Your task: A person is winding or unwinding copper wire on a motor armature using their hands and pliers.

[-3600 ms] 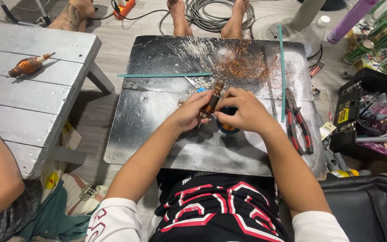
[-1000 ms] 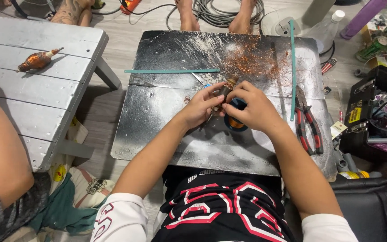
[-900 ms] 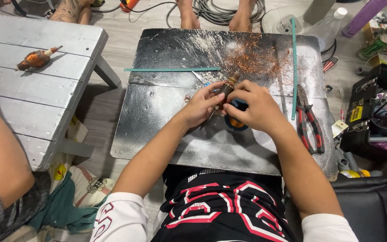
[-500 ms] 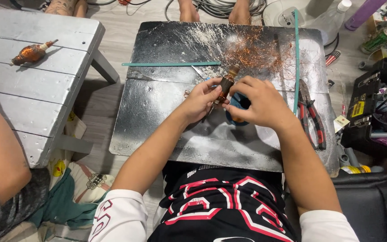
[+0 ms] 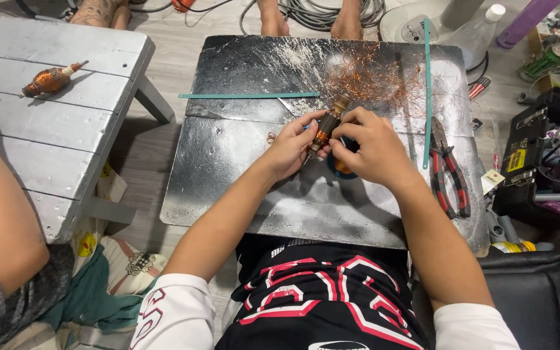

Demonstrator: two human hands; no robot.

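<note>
Above the metal sheet's (image 5: 241, 168) middle, both hands, left hand (image 5: 291, 144) and right hand (image 5: 371, 142), pinch a copper-wound armature (image 5: 326, 127); loose copper wire (image 5: 371, 74) litters the far edge.

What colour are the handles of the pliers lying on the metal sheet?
Red and black handles on the pliers, clearest in the head view.

Yellow label (image 5: 516, 160) (black case (image 5: 539, 129), right)

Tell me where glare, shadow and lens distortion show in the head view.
Head view: glare whitens the upper part of the metal sheet; soft shadows fall under the left hand and right hand holding the copper-wound rotor; the wide lens bows the grey wooden bench at the edge; focus is sharp throughout.
</note>
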